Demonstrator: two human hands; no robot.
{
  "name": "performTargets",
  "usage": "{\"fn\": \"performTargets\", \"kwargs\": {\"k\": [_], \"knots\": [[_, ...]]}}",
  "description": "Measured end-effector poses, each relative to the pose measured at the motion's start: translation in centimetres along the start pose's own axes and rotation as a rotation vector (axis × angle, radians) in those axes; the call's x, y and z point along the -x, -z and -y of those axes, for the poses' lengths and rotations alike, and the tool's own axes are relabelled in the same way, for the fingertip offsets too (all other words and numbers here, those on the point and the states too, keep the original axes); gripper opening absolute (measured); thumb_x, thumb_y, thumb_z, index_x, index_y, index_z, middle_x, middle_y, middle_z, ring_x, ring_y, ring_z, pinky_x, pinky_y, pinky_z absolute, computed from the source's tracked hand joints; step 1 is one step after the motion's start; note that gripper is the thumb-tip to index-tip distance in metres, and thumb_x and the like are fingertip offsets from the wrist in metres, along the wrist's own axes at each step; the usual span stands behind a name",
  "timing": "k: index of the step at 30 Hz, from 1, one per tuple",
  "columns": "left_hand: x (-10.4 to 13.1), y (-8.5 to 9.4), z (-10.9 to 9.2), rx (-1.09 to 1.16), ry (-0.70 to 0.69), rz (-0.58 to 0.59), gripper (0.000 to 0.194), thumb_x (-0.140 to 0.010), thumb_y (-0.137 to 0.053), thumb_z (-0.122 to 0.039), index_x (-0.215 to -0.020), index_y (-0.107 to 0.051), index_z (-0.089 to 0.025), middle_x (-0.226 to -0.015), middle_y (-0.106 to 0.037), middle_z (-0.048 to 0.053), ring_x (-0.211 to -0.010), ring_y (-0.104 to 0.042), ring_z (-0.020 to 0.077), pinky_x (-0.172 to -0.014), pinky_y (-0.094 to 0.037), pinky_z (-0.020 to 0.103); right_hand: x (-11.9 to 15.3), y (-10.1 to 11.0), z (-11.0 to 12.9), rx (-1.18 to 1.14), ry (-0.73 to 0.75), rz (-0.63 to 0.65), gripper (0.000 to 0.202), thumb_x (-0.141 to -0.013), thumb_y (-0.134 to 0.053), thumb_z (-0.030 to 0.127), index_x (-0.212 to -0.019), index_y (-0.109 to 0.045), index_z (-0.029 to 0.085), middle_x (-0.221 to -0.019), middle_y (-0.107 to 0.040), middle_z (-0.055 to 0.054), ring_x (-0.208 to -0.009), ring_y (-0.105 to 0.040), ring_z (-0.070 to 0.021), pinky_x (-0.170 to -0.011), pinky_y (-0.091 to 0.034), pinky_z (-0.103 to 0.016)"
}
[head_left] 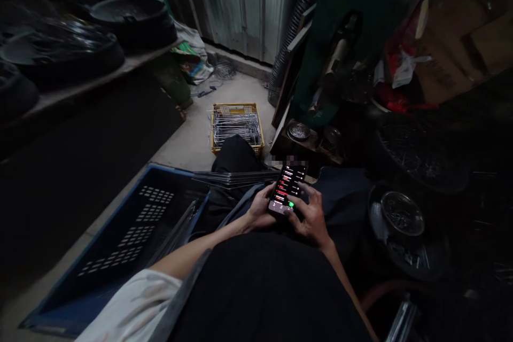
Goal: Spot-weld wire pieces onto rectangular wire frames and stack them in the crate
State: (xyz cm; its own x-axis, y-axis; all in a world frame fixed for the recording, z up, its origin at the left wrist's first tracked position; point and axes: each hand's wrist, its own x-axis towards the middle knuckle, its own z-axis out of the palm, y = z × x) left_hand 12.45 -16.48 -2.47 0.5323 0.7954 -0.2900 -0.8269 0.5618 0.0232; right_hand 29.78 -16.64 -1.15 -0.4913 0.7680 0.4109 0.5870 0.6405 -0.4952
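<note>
A phone (pixel 285 188) with a lit dark screen showing red and white text and a green round button is held above my lap. My left hand (pixel 262 208) is wrapped round its lower left side. My right hand (pixel 310 215) is at the phone's lower right, its thumb and fingers bent over the screen's edge and touching or nearly touching it. Thin metal rods (pixel 236 177) lie across my lap, just left of the phone.
A blue crate (pixel 150 168) with rods stands at my left. Ahead on the floor is a yellow crate (pixel 262 139) of wire pieces. A green machine (pixel 316 59) rises front right. Round basins (pixel 128 13) line the left bench; metal bowls (pixel 402 214) stand at the right.
</note>
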Motion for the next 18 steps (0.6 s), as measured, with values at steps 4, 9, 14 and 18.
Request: {"fn": "performTargets", "kwargs": {"k": [4, 9, 14, 18], "knots": [[0.04, 0.06, 0.04, 0.0, 0.0, 0.015, 0.036, -0.091, -0.051, -0.034, -0.107, -0.066, -0.006, -0.095, -0.072, 0.017, -0.085, -0.068, 0.0291, -0.078, -0.051, 0.039, -0.13, -0.02, -0.04, 0.01, -0.016, -0.013, 0.032, -0.087, -0.061, 0.037, -0.117, -0.064, 0.027, -0.141, -0.042, -0.008, -0.124, -0.041, -0.0289, -0.104, -0.04, -0.05], [0.01, 0.1, 0.08, 0.0, 0.007, 0.005, 0.035, -0.091, -0.051, -0.034, -0.104, -0.067, -0.006, -0.095, -0.072, 0.018, -0.088, -0.068, 0.0307, -0.082, -0.051, 0.042, -0.23, 0.08, -0.32, 0.017, -0.033, -0.044, 0.032, -0.086, -0.063, 0.038, -0.117, -0.064, 0.027, -0.141, -0.042, -0.008, -0.125, -0.041, -0.0296, -0.103, -0.04, -0.052], [-0.13, 0.22, 0.09, -0.006, 0.004, -0.007, 0.034, -0.09, -0.051, -0.035, -0.096, -0.069, -0.007, -0.094, -0.072, 0.017, -0.09, -0.067, 0.031, -0.084, -0.05, 0.044, -0.27, 0.32, -0.52, 0.026, -0.046, -0.049, 0.034, -0.087, -0.062, 0.037, -0.119, -0.063, 0.027, -0.139, -0.044, -0.008, -0.125, -0.041, -0.0295, -0.104, -0.04, -0.052], [-0.01, 0.31, 0.05, -0.014, 0.025, -0.003, 0.036, -0.09, -0.051, -0.038, -0.096, -0.068, -0.007, -0.093, -0.072, 0.017, -0.09, -0.067, 0.0316, -0.085, -0.049, 0.046, -0.3, 0.59, -0.65, 0.036, -0.062, -0.047, 0.034, -0.088, -0.061, 0.036, -0.12, -0.063, 0.027, -0.139, -0.043, -0.009, -0.126, -0.041, -0.0291, -0.104, -0.039, -0.05]]}}
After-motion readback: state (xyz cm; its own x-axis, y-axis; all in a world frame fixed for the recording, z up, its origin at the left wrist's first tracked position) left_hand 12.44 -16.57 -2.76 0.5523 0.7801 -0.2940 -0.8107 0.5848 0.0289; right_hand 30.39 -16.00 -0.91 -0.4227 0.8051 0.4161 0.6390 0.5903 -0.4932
